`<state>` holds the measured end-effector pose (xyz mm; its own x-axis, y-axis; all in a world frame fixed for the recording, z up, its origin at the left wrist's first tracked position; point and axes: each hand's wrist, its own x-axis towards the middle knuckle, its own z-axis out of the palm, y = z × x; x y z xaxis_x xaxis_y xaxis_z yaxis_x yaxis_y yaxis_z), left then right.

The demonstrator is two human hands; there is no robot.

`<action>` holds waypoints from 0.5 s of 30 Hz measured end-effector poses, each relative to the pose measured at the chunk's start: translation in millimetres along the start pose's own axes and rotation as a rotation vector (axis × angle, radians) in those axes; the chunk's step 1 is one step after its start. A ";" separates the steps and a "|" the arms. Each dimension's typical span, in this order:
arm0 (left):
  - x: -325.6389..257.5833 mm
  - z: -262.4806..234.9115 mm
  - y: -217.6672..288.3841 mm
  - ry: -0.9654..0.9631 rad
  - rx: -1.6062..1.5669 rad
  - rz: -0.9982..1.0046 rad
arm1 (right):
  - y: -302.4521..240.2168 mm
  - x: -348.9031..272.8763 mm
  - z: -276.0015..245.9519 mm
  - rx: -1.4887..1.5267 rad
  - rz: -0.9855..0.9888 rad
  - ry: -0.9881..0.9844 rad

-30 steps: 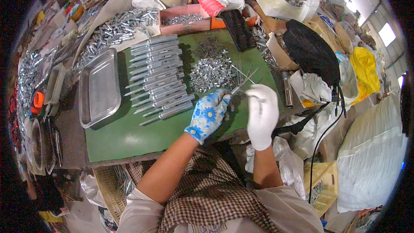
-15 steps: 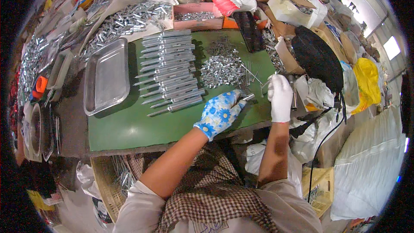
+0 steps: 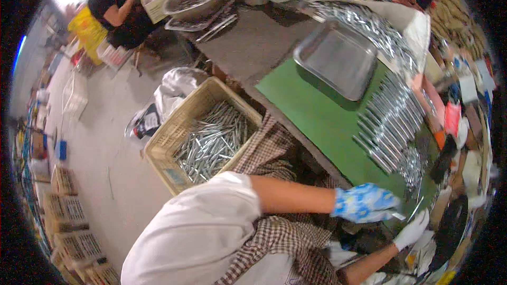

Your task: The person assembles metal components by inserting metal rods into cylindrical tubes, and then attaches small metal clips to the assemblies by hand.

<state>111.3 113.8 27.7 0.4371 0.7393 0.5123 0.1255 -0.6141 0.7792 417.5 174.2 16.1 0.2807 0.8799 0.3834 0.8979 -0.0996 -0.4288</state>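
My left hand (image 3: 367, 203), in a blue flowered glove, is closed on a short silver metal sleeve (image 3: 398, 216) that sticks out past its fingertips. My right hand (image 3: 413, 232), in a white glove, is close by at the mat's near right edge. A thin metal rod (image 3: 416, 208) shows at its fingertips, where blur softens the grip. Beyond both hands, a pile of small metal pieces (image 3: 413, 168) lies on the green mat (image 3: 306, 108). Next to it is a row of long silver anchor bolts (image 3: 392, 121), side by side.
An empty metal tray (image 3: 338, 60) rests on the mat's far part. A cream crate (image 3: 158, 150) of metal rods stands below the table at left. Bowls (image 3: 195, 0) sit on the table's far end. Two other people (image 3: 113, 10) are farther back. Stacked crates (image 3: 71, 208) line the left.
My view has swung left, bringing the crate, the floor and other people into sight. The mat and both hands now appear farther right. The left hand still holds the metal sleeve.
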 end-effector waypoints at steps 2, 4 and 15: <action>-61.2 -26.3 -1.5 0.240 0.097 0.088 | 1.4 0.1 1.7 -0.031 -0.042 0.017; -131.2 -52.8 -7.0 0.281 -0.580 -0.638 | 0.7 0.8 1.8 -0.046 -0.049 0.010; -428.6 -250.1 -65.6 1.764 -0.469 -0.688 | 1.8 3.2 3.0 -0.233 -0.137 -0.001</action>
<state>-307.0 -93.6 -152.6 -0.8505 0.3686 -0.3751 -0.4809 -0.2565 0.8384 419.0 178.2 14.1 0.1513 0.8930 0.4238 0.9813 -0.0840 -0.1732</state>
